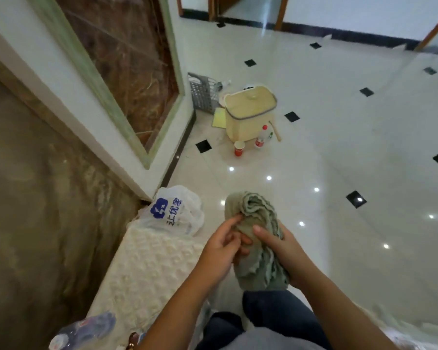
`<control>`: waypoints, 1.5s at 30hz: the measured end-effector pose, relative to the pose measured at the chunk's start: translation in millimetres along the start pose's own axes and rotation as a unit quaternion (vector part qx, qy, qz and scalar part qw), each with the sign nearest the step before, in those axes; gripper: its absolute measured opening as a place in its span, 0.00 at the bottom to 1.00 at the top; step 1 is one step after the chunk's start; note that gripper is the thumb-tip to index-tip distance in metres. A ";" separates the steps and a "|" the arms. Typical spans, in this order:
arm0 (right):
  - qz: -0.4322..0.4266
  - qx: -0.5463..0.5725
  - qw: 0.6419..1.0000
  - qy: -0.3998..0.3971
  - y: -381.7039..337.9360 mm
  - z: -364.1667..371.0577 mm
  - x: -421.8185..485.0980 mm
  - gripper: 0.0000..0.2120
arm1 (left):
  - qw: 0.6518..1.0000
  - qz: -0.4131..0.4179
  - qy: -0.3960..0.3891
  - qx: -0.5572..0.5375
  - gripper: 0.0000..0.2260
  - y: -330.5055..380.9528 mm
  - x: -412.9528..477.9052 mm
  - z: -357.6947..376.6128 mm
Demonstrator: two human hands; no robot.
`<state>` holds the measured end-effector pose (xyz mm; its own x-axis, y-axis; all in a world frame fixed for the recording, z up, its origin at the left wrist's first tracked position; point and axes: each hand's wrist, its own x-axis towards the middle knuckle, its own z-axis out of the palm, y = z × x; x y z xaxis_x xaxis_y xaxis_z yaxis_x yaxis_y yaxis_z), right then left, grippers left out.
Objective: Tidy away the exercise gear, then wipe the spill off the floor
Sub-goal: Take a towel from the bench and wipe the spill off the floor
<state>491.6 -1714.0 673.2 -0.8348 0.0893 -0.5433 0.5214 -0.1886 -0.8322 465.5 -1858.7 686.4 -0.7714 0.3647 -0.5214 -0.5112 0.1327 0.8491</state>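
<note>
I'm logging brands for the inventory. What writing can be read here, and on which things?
"汇优家": blue characters under a blue logo on the white plastic shopping bag.
Label on the clear plastic bottle with a red cap: too small to read.
White marks on the red paper cup: too blurred to read.

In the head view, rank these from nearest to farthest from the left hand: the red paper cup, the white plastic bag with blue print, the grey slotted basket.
From the left hand:
1. White plastic bag, just to its left, on the padded white surface.
2. Red paper cup, farther ahead on the floor, in front of the cream bin.
3. Grey slotted basket, farthest, beside the wall behind the bin.
</note>
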 end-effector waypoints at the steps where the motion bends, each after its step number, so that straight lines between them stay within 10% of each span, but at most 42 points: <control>1: -0.004 0.019 1.000 0.004 -5.0 -11.4 -2.2 0.22 | 0.999 -0.003 -0.029 0.016 0.19 8.7 7.0 12.4; 12: -0.013 0.119 0.972 0.202 -34.1 -233.0 18.7 0.17 | 0.974 -0.002 -0.192 0.118 0.16 75.0 136.5 199.1; 20: 0.063 0.261 0.854 0.446 -2.4 -414.0 39.6 0.16 | 0.966 -0.079 -0.072 0.236 0.11 81.0 280.7 282.3; 30: 0.192 0.401 0.715 0.540 -4.6 -532.2 138.7 0.18 | 0.925 -0.293 0.048 0.237 0.15 108.0 484.9 307.5; 45: 0.152 0.306 0.852 0.398 -229.9 -786.9 373.4 0.12 | 0.911 -0.245 -0.052 0.328 0.13 255.2 793.6 544.6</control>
<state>199.1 -867.7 574.4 -0.1670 0.5342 -0.8287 0.2997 -0.7732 -0.5589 -70.8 -1033.5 535.0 -0.4549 0.1947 -0.8690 -0.4215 0.8125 0.4027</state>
